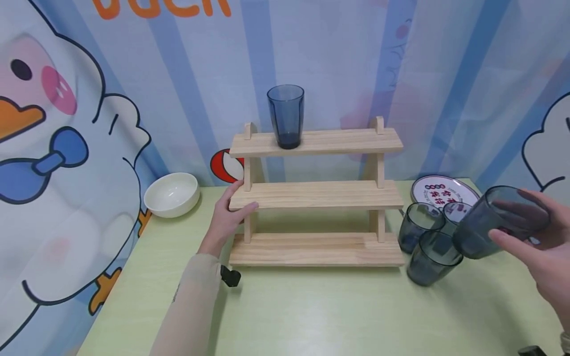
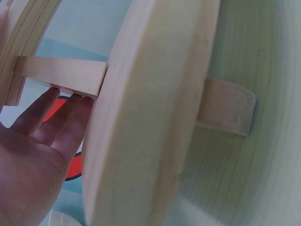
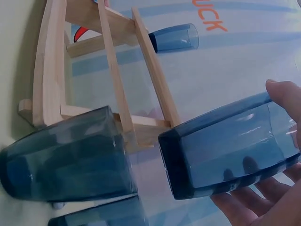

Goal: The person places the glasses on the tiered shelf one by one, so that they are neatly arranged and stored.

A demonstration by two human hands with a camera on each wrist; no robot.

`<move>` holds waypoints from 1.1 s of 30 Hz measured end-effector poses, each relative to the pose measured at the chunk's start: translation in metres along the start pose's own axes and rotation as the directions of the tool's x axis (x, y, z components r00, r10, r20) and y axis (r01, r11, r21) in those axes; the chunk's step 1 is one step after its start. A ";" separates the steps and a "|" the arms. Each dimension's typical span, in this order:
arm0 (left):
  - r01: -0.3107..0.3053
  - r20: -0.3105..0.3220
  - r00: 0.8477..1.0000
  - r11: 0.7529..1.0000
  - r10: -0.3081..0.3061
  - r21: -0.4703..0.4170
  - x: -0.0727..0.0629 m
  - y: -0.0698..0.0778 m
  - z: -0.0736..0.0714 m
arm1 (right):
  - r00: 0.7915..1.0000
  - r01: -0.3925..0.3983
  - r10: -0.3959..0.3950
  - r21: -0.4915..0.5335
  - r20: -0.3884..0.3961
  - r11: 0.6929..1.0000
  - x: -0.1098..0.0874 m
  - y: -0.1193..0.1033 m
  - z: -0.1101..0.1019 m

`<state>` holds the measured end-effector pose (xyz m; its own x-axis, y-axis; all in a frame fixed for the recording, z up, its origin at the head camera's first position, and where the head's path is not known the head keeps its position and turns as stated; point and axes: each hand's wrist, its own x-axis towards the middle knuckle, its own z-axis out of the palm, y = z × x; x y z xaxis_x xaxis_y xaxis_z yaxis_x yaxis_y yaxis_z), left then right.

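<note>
A three-tier wooden display shelf [image 1: 316, 195] stands on the table. My left hand [image 1: 226, 212] grips the left end of its middle tier, thumb in front; in the left wrist view the fingers [image 2: 59, 120] touch the side upright. One blue-grey glass tumbler [image 1: 287, 118] stands upright on the top tier, left of its middle. My right hand [image 1: 545, 242] holds another tumbler [image 1: 485, 227] in the air, tilted, with its base toward the shelf. Below it, right of the shelf, several similar tumblers [image 1: 429, 264] stand close together on the table.
A white bowl [image 1: 172, 195] sits left of the shelf. Behind the tumblers is a white plate [image 1: 429, 185] with a dark rim and red lettering. A printed cartoon cloth [image 1: 320, 64] hangs behind the pale green table [image 1: 320, 311].
</note>
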<state>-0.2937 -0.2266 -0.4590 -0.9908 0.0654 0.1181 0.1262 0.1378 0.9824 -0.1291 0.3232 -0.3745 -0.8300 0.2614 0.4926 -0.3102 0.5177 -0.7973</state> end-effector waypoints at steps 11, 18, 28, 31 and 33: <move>0.002 -0.002 1.000 1.000 -0.002 0.001 -0.001 -0.001 0.001 | 0.992 0.036 -0.037 0.011 0.117 0.999 0.024 -0.034 0.028; 0.003 -0.006 1.000 1.000 -0.003 0.001 -0.001 -0.001 0.002 | 0.974 0.065 -0.070 0.031 0.214 0.997 0.042 -0.047 0.050; -0.005 -0.012 1.000 1.000 0.005 -0.020 -0.002 0.002 0.001 | 0.943 0.020 -0.036 0.052 0.331 0.998 0.073 -0.067 0.082; -0.012 -0.008 1.000 1.000 0.012 -0.021 -0.002 0.001 0.001 | 0.938 0.001 -0.026 0.074 0.346 0.997 0.080 -0.073 0.092; -0.015 -0.007 1.000 1.000 0.015 -0.022 -0.001 0.001 0.001 | 0.937 -0.002 -0.025 0.078 0.349 0.997 0.085 -0.078 0.099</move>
<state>-0.2923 -0.2255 -0.4588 -0.9892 0.0606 0.1338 0.1401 0.1151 0.9834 -0.2212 0.2247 -0.3047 -0.9315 -0.0521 0.3601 -0.3436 0.4516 -0.8234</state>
